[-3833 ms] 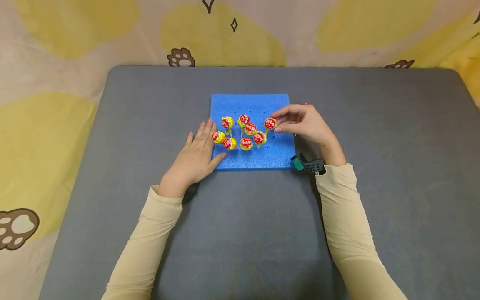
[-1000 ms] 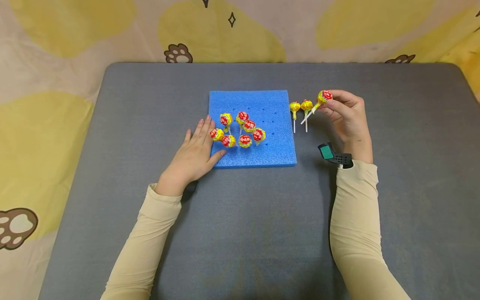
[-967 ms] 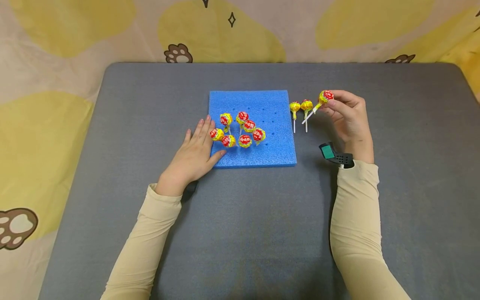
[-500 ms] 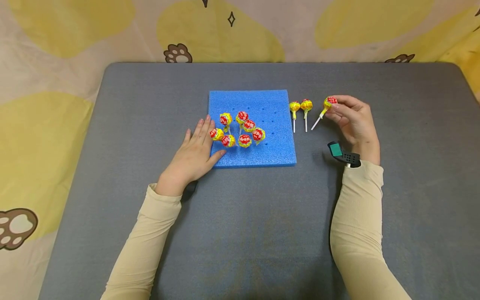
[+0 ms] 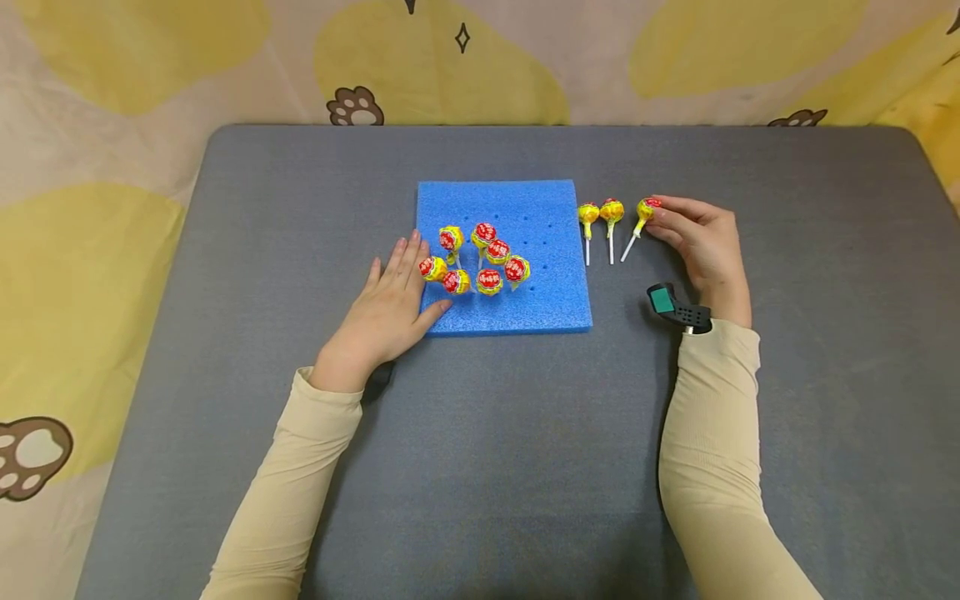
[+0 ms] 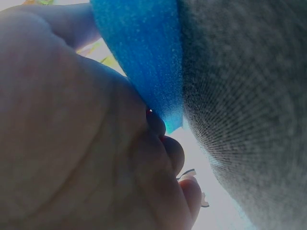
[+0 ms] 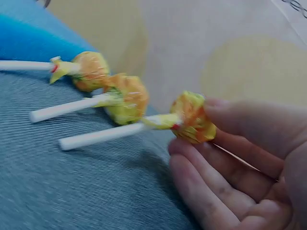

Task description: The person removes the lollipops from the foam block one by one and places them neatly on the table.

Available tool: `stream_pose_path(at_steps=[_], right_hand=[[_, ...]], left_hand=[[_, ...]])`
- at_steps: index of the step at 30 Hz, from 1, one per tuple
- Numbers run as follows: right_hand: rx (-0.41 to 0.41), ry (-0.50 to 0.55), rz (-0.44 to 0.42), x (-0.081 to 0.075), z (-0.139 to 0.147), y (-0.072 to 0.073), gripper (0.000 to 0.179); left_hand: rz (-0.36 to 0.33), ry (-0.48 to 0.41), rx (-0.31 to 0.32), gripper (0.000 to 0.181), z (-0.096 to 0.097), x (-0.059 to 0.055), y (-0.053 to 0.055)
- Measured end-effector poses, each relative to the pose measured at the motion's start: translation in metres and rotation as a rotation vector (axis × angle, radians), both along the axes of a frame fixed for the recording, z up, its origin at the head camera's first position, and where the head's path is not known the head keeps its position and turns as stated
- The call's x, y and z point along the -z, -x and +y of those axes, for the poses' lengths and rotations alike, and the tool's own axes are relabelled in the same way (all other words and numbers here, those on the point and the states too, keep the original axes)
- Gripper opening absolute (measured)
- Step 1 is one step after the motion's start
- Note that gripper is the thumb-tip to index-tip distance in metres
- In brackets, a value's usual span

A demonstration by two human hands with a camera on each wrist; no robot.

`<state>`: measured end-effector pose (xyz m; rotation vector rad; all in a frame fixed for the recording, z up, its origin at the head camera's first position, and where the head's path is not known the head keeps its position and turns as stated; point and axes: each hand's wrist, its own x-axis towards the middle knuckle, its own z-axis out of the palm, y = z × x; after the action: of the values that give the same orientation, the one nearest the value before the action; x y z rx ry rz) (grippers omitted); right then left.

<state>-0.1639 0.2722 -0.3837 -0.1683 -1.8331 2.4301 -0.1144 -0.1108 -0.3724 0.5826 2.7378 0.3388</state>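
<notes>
My right hand (image 5: 701,242) pinches a wrapped lollipop (image 5: 646,210) by its candy head, its white stick slanting down toward the table. Just left of it, two more lollipops (image 5: 611,211) lie side by side along the right edge of a blue foam block (image 5: 555,304). Several lollipops (image 5: 490,282) stand with their sticks in the foam, in its left and middle part. My left hand (image 5: 390,312) rests flat with straight fingers on the foam's left edge. In the left wrist view the palm is against the foam's blue side (image 6: 144,52).
A grey table (image 5: 480,450) carries everything. Small holes (image 5: 527,242) dot the right and back of the foam. A patterned yellow and cream cloth (image 5: 480,67) hangs behind the table. A black strap with a green patch (image 5: 663,300) sits at my right wrist.
A lollipop has left the foam's right side in my right hand. The hand carried it right, lowered it beside the two lying lollipops, then shifted slightly left. My left hand stays put.
</notes>
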Motion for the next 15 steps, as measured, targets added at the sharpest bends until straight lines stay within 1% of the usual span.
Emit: stream_pose_path(at_steps=[7,9,11,15], right_hand=[[0.045,-0.119,-0.004,0.0027,-0.0042,0.0033,0.015],[0.052,-0.168,-0.008,0.0033,-0.004,0.0033,0.016],[0.061,-0.249,-0.022,0.0037,-0.0039,0.0033,0.017],[0.092,-0.465,-0.06,0.004,-0.0043,0.0041,0.022]], left_hand=[[-0.007,0.0,-0.004,0.082,0.0001,-0.0002,-0.0001],[-0.01,0.0,-0.005,0.082,0.0001,-0.0008,-0.0004],[-0.011,0.0,-0.005,0.082,0.0002,-0.0012,-0.0006],[-0.01,-0.001,-0.004,0.082,0.0002,-0.0016,-0.0006]])
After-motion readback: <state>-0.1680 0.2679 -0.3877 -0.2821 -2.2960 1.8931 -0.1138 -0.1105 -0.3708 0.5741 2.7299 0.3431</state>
